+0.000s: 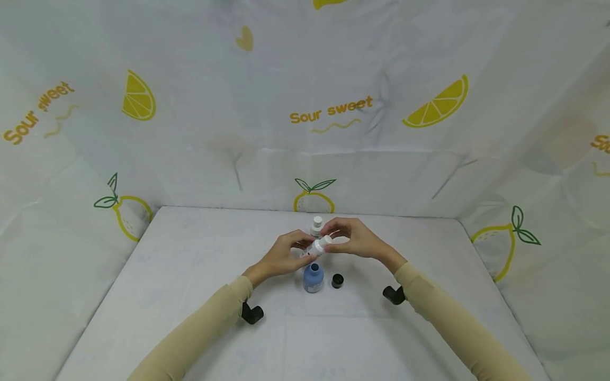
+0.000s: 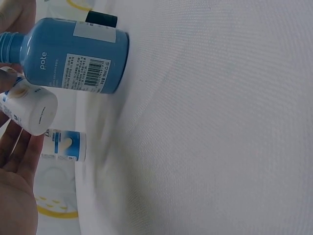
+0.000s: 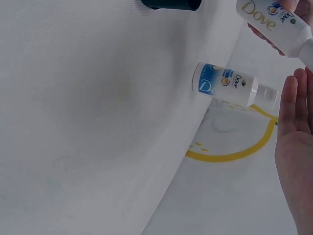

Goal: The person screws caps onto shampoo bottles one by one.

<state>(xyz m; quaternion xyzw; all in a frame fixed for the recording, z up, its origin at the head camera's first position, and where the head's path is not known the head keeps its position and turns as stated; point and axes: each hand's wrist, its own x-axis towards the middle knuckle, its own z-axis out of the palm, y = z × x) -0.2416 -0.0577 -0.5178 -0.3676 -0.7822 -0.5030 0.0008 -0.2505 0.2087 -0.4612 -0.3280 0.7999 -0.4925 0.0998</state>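
My left hand [image 1: 281, 255] grips a small white Dove bottle [image 1: 312, 248], tilted with its capped end up to the right. At that end, the thumb and fingers of my right hand [image 1: 355, 239] pinch the white cap [image 1: 326, 241]. Just below the held bottle, a blue bottle [image 1: 313, 280] stands upright on the table with its neck uncovered; the left wrist view shows its label side. A black cap [image 1: 337, 280] lies to its right. Behind my hands stands a second white Dove bottle [image 3: 227, 84] with its cap on, partly hidden in the head view.
The table [image 1: 200, 254] has a white covering and meets a lemon-print curtain [image 1: 267, 132] at its far edge. Black camera mounts [image 1: 252, 314] hang under both wrists, close above the tabletop.
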